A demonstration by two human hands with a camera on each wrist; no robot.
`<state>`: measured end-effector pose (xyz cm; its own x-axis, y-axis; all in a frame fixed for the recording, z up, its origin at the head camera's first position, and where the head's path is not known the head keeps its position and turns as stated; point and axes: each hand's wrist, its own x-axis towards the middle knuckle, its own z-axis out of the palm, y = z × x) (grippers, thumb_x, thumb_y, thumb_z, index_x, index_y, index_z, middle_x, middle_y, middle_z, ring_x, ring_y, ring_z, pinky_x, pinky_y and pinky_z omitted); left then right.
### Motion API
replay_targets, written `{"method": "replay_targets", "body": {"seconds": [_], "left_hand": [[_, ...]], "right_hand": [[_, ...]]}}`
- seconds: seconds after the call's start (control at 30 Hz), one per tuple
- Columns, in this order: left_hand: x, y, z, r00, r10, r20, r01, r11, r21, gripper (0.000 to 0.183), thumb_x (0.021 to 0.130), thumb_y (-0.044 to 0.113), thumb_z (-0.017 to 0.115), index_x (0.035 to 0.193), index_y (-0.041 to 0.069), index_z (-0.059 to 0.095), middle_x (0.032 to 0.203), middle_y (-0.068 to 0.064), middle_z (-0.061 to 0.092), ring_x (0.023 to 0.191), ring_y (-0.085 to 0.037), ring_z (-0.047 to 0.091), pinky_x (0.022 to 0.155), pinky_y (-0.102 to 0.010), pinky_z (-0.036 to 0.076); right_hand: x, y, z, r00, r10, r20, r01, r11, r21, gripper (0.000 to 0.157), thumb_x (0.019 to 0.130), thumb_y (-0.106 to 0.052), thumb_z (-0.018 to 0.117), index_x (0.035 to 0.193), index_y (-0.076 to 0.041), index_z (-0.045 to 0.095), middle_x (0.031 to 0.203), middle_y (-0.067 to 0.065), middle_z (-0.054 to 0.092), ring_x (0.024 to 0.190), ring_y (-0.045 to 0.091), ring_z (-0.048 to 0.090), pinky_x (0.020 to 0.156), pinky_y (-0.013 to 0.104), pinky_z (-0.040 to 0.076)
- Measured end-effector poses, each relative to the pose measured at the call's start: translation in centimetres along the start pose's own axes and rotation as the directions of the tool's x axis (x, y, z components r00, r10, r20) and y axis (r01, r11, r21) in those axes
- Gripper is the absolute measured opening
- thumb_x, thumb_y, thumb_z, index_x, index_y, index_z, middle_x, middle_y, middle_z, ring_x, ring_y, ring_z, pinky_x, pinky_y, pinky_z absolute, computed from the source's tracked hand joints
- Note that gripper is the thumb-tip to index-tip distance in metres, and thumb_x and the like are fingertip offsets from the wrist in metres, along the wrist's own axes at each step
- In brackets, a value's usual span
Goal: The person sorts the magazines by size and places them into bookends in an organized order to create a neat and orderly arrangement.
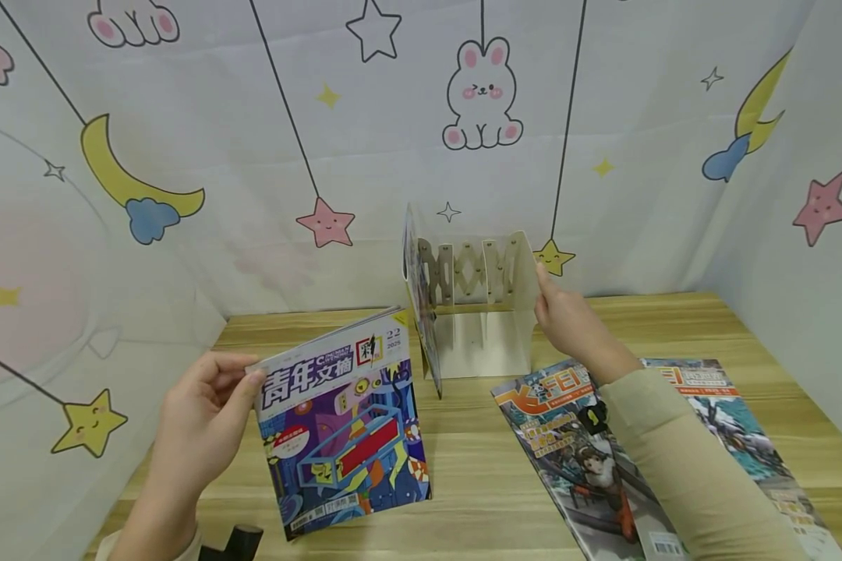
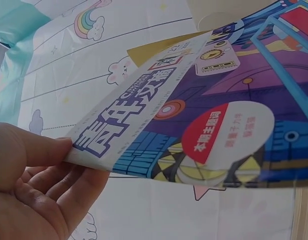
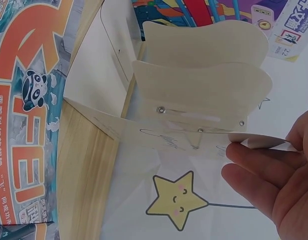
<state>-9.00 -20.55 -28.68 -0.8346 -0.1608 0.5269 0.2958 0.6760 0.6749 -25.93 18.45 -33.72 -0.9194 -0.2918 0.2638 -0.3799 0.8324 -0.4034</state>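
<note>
My left hand [image 1: 199, 417] pinches the top left corner of a colourful magazine [image 1: 347, 444], its cover facing me, tilted above the table. In the left wrist view, thumb and fingers [image 2: 81, 197] hold that corner. My right hand [image 1: 571, 323] grips the right end plate of a cream expandable book rack [image 1: 482, 354]. The right wrist view shows the plate's edge between thumb and fingers [image 3: 258, 162]. Another magazine [image 1: 422, 319] stands upright at the rack's left side, seen almost edge-on. Folding lattice and dividers [image 1: 467, 269] span the rack's back.
Two more magazines lie on the wooden table [image 1: 463, 467] at the right: one with an orange title [image 1: 582, 460], the other [image 1: 737, 436] partly under my right forearm. A patterned white curtain [image 1: 393, 140] hangs behind the rack. A black object [image 1: 242, 541] shows by my left wrist.
</note>
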Motion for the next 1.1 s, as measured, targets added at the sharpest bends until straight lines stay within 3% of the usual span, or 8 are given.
{"method": "replay_targets", "body": {"seconds": [0.17,0.27,0.37,0.6,0.9,1.1], "left_hand": [[-0.18,0.29,-0.18,1.000,0.003,0.000,-0.003,1.000,0.013,0.010,0.088,-0.003,0.062,0.098,-0.002,0.063,0.080,-0.011,0.070,0.060,0.002,0.057,0.050,-0.013,0.045],[-0.26,0.42,-0.22,1.000,0.007,0.001,-0.007,1.000,0.015,0.011,0.088,-0.002,0.062,0.099,-0.001,0.063,0.082,-0.016,0.070,0.060,0.002,0.057,0.050,-0.013,0.045],[-0.29,0.55,-0.21,1.000,0.016,-0.002,-0.016,1.000,0.012,0.011,0.088,-0.002,0.062,0.098,-0.001,0.064,0.080,-0.010,0.070,0.059,0.001,0.057,0.050,-0.013,0.044],[-0.25,0.90,-0.07,0.998,0.054,-0.012,-0.054,0.998,-0.023,0.012,0.085,-0.006,0.064,0.097,-0.002,0.064,0.075,0.024,0.060,0.056,0.001,0.055,0.046,-0.014,0.041],[-0.39,0.86,0.16,0.998,0.062,-0.015,-0.062,0.997,-0.040,0.012,0.085,-0.007,0.063,0.096,-0.001,0.065,0.075,0.023,0.061,0.056,0.001,0.054,0.046,-0.014,0.041],[-0.20,0.98,0.54,0.998,0.065,-0.009,-0.065,0.994,-0.088,0.012,0.086,-0.007,0.063,0.097,-0.002,0.064,0.077,0.023,0.062,0.061,0.002,0.060,0.051,-0.013,0.046]], "right_hand": [[-0.04,-0.06,-0.04,1.000,-0.001,0.005,0.001,1.000,0.003,0.054,0.101,-0.011,0.031,0.150,0.003,0.012,0.048,0.004,0.042,0.037,0.011,0.031,0.040,0.026,0.031],[-0.05,-0.04,-0.08,1.000,0.006,0.012,-0.006,1.000,-0.002,0.055,0.101,-0.012,0.031,0.150,0.002,0.011,0.048,0.003,0.041,0.037,0.011,0.031,0.040,0.026,0.031],[-0.03,0.00,-0.06,1.000,0.009,0.018,-0.009,1.000,-0.004,0.055,0.102,-0.012,0.030,0.150,0.002,0.010,0.048,0.003,0.041,0.037,0.011,0.030,0.041,0.026,0.031],[-0.02,-0.03,0.02,1.000,0.019,0.022,-0.019,1.000,0.011,0.055,0.102,-0.012,0.030,0.150,0.002,0.009,0.048,0.003,0.040,0.038,0.011,0.030,0.042,0.027,0.031],[0.02,-0.37,0.10,0.998,0.041,0.038,-0.042,0.999,0.014,0.056,0.101,-0.013,0.031,0.151,0.001,0.008,0.049,0.002,0.040,0.038,0.011,0.031,0.042,0.026,0.032],[0.02,-0.39,0.10,0.999,0.037,0.015,-0.037,0.999,0.009,0.056,0.101,-0.012,0.031,0.150,0.002,0.010,0.049,0.002,0.039,0.039,0.011,0.030,0.042,0.026,0.032]]}}
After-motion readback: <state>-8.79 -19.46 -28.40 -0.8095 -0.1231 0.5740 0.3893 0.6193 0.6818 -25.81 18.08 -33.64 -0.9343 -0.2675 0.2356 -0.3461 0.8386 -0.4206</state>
